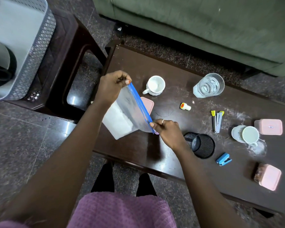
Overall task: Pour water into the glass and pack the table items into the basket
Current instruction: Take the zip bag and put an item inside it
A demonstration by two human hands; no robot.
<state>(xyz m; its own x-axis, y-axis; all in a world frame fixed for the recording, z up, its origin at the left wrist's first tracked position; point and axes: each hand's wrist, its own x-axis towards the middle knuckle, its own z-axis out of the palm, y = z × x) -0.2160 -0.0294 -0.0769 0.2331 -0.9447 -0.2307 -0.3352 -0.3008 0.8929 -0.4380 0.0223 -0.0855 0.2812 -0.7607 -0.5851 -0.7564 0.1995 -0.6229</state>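
**Both hands stretch a zip bag over the table**

Purple knitted cloth (122, 211) fills the bottom edge, nearest the camera, and two bare arms reach out from it. Left hand (113, 84) pinches one end of the blue zip strip of a clear plastic bag (128, 116); right hand (166, 129), with a ring on one finger, pinches the other end. White grainy contents sit in the bag's lower part. A pink lid (149, 102) shows just behind the bag.

Beyond lie a white cup (155, 85), a glass (209, 85) holding water, a small yellow cap (185, 106) and a black mesh holder (200, 144) tipped on its side near the right wrist, all on the dark table (155, 153). Farther right sit a blue stapler (223, 159), two pink boxes and another white cup (250, 134). A grey basket (36, 51) stands well apart on the side table at left.
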